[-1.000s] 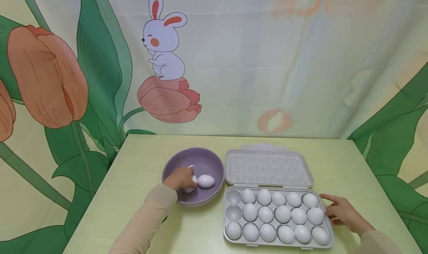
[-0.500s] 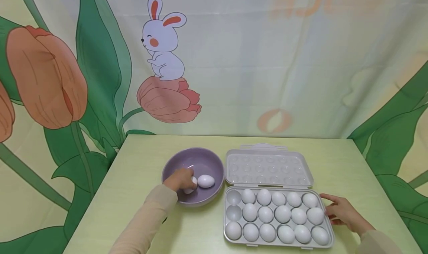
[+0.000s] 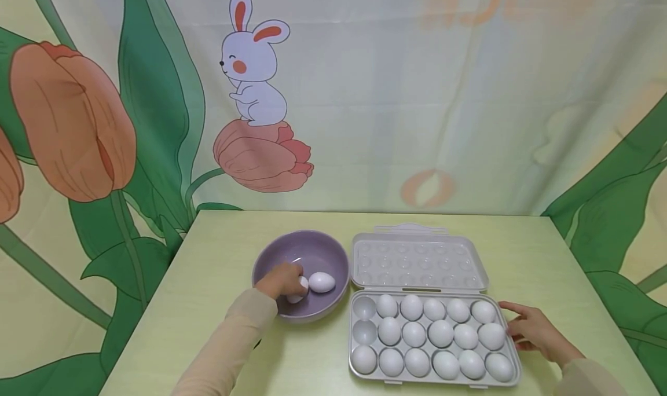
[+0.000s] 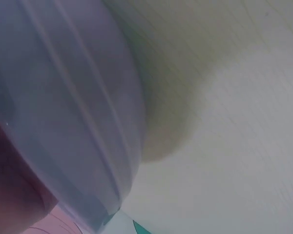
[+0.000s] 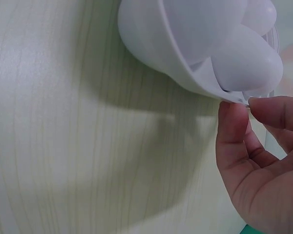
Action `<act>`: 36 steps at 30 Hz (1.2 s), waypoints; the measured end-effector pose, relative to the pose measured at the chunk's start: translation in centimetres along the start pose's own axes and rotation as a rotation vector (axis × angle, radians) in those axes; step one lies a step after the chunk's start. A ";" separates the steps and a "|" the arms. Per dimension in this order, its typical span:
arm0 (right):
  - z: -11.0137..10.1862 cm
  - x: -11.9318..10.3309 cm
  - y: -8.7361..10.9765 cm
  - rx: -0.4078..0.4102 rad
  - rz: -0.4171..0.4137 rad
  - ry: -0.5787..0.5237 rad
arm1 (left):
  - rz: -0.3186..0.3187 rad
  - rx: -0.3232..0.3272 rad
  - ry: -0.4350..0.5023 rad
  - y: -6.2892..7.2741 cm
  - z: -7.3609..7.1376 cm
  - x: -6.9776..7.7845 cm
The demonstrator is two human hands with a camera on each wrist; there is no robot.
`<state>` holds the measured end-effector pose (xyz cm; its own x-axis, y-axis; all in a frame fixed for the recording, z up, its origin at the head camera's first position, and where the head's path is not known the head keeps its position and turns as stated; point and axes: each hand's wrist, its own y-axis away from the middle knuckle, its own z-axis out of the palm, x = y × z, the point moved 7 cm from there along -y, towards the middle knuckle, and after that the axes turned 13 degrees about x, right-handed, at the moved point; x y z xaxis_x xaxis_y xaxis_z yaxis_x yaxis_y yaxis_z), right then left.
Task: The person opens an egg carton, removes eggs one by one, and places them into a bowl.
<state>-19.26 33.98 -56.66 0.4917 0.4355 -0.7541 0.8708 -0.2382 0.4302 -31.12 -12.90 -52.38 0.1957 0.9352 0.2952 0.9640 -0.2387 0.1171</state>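
Inside the purple bowl (image 3: 339, 263), my left hand (image 3: 280, 279) grips a white egg (image 3: 299, 294), its fingers partly hiding it. A second white egg (image 3: 321, 282) lies beside it in the bowl. In the left wrist view the bowl's outer wall (image 4: 88, 97) covers most of the hand (image 4: 14, 195). To the right, an egg carton (image 3: 375, 378) lies with white eggs in most of its cups; two cups in the left column are bare. My right hand (image 3: 539, 333) is at the carton's right edge. In the right wrist view its thumb and finger pinch the carton rim (image 5: 207, 89).
Hinged to the carton's far side, the lid (image 3: 417, 263) lies open on the pale table (image 3: 229, 228). The bowl stands close to the carton's left side. Behind the table hangs a cloth (image 3: 365, 124) printed with tulips and a rabbit.
The egg in the left hand and the one beside it have shifted very slightly to the right. The right hand and the carton stay as they were.
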 end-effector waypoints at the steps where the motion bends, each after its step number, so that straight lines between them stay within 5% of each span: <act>1: 0.0 0.0 0.0 0.003 0.003 0.000 | -0.004 -0.002 -0.010 0.1 -0.1 0.0; 6: 0.0 -0.1 0.1 0.010 -0.002 0.003 | -0.014 -0.006 -0.099 0.3 -0.8 -0.2; 11: -0.1 -0.1 0.0 0.020 0.008 0.009 | 0.055 0.028 -0.115 0.4 -2.0 1.0; 23: -0.1 0.0 -0.1 0.021 0.017 0.007 | 0.379 0.103 -0.038 3.1 -4.0 8.4; 28: -0.1 -0.1 0.0 0.016 0.010 0.002 | 0.535 0.130 -0.053 4.5 -3.1 11.2; 36: -0.1 -0.2 0.2 0.017 0.013 0.002 | 0.630 -0.042 -0.054 6.7 -0.3 13.8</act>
<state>-19.20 33.91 -56.42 0.5029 0.4342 -0.7474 0.8644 -0.2581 0.4316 -21.97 -1.65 -47.22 0.7329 0.6237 0.2719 0.6535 -0.7565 -0.0263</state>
